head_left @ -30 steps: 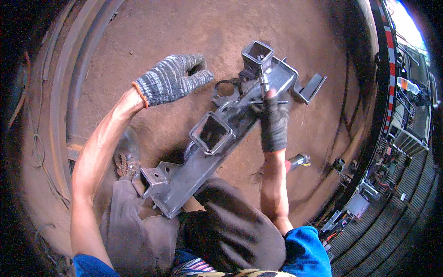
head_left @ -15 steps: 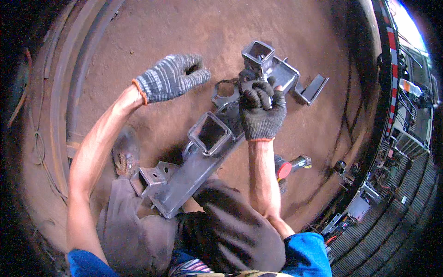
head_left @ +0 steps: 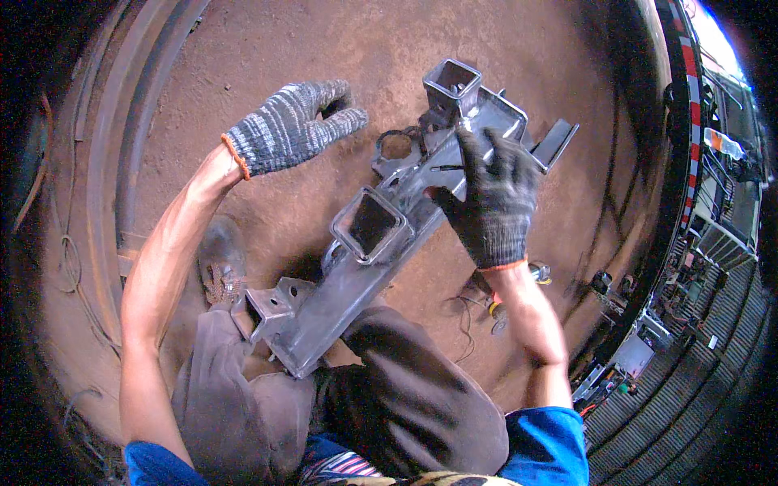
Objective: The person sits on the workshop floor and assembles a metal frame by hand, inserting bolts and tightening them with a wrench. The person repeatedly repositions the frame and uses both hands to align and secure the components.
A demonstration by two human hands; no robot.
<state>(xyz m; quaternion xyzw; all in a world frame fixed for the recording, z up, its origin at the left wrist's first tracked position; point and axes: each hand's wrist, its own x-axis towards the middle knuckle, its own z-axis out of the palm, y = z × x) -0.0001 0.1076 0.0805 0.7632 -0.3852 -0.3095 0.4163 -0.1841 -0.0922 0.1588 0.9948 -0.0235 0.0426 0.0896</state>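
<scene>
A welded grey steel frame point(head_left: 340, 296), with square tube sockets and angle brackets, slants from my lap to the upper right. Above its upper part my right hand point(head_left: 498, 198), in a dark knit glove, is spread wide with nothing in it. I cannot tell whether its fingertips touch the metal. My left hand point(head_left: 296, 130), in a grey striped glove, hovers left of the frame. Its fingers are loosely bent, the thumb stands apart, and no object shows in it. A ring-shaped steel lug point(head_left: 396, 146) sits between the two hands on the frame's left side.
Partly hidden behind my right wrist, a power tool point(head_left: 541, 274) lies on the brown floor point(head_left: 267, 49), with a thin cord near it. Long steel beams point(head_left: 134, 121) run along the left. Shelving and assorted parts stand beyond a red-and-white striped edge point(head_left: 690, 121) at right.
My right hand has gone from a closed grip on the frame's upper part to spread fingers, shifting right and slightly down. My left hand has moved a little up and left.
</scene>
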